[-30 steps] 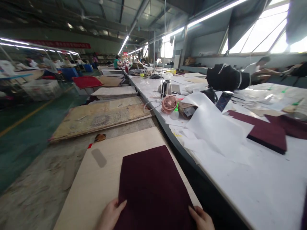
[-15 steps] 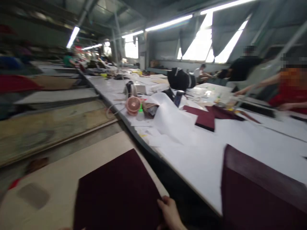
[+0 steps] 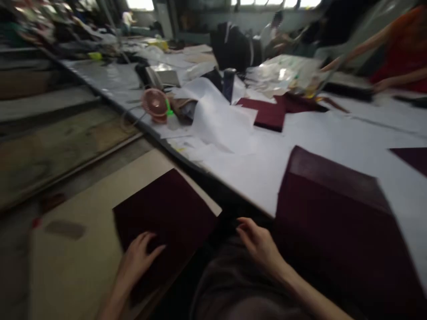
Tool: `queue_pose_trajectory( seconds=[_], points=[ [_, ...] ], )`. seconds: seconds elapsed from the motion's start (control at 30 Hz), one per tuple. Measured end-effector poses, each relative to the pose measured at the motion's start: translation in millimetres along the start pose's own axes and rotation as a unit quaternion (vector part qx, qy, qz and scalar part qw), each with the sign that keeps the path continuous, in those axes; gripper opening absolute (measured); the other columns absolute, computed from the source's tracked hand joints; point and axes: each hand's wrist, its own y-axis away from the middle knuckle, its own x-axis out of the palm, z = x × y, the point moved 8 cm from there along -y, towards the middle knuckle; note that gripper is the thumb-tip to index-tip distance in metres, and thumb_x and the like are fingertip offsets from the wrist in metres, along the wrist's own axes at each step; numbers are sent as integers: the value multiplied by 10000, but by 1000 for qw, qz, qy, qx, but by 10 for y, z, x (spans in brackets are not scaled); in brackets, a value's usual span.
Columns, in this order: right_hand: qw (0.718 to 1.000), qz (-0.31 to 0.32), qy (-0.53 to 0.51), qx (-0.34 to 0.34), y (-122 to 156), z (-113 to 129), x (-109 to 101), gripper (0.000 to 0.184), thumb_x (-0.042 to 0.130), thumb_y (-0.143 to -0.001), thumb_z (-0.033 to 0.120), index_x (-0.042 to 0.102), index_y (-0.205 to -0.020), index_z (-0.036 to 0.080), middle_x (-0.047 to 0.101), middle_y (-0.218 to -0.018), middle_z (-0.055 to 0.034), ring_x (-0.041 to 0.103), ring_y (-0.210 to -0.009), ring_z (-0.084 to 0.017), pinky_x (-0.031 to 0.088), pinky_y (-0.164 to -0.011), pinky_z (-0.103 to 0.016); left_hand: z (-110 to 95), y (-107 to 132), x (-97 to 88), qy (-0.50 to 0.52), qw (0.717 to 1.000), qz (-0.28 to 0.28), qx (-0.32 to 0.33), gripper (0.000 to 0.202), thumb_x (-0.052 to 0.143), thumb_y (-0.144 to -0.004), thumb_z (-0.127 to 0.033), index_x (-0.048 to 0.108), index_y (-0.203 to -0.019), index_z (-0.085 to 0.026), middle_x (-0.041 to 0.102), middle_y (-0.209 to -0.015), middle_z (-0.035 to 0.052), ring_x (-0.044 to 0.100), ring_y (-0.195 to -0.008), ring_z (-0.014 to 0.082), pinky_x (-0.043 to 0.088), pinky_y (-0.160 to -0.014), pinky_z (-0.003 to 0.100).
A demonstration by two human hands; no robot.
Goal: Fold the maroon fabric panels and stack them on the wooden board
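My left hand lies flat with fingers spread on a dark maroon fabric piece, which rests on a pale wooden board low at my left. My right hand hovers open between that board and the white table, holding nothing, its fingers loosely curved. Just right of it, a thick stack of maroon fabric pieces sits at the table's near edge. The picture is blurred by motion.
Farther along the table lie white paper sheets, a small pink fan, a dark bottle, more maroon pieces and a black bag. A person's arm in an orange sleeve reaches over the far right. More boards lie at the left.
The view has swung right and down. My right hand has let go of the maroon piece on the board and lifted toward the table stack. My left hand stays flat on it.
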Motion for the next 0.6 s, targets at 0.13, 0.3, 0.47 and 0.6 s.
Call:
queue_pose_trajectory(
  seconds=[0.13, 0.3, 0.47, 0.6],
  points=[
    [996, 50, 33, -67, 22, -170, 252, 269, 476, -911, 356, 549, -1145, 245, 678, -1037, -45, 657, -897, -196, 517, -789, -322, 179, 147, -58, 2, 997, 77, -1, 491, 592, -796, -518, 573, -1168, -198, 556, -1216, 87, 532, -1137, 257, 414, -1008, 407],
    [978, 83, 79, -171, 168, -16, 695, 256, 442, -923, 293, 570, -1130, 214, 657, -1094, -72, 627, -986, -209, 511, -861, -349, 146, 177, -8, -15, 994, 109, 12, 634, 740, -666, -458, 550, -1219, -215, 504, -1290, 90, 488, -1189, 274, 385, -1029, 397],
    [912, 166, 166, -336, 295, 374, 1286, 393, 525, -845, 166, 524, -1237, 192, 571, -1256, -109, 516, -1153, -255, 443, -952, -408, 168, 238, -22, -2, 991, 131, 24, 685, 768, -631, -460, 547, -1239, -237, 473, -1324, 82, 454, -1231, 277, 360, -1053, 394],
    [861, 212, 219, -408, 377, 589, 1813, 544, 646, -771, 182, 482, -1290, 194, 498, -1353, -113, 447, -1224, -284, 386, -997, -433, 200, 249, -61, 18, 990, 135, 28, 663, 778, -625, -422, 561, -1228, -249, 488, -1291, 67, 466, -1213, 265, 350, -1063, 386]
  ],
)
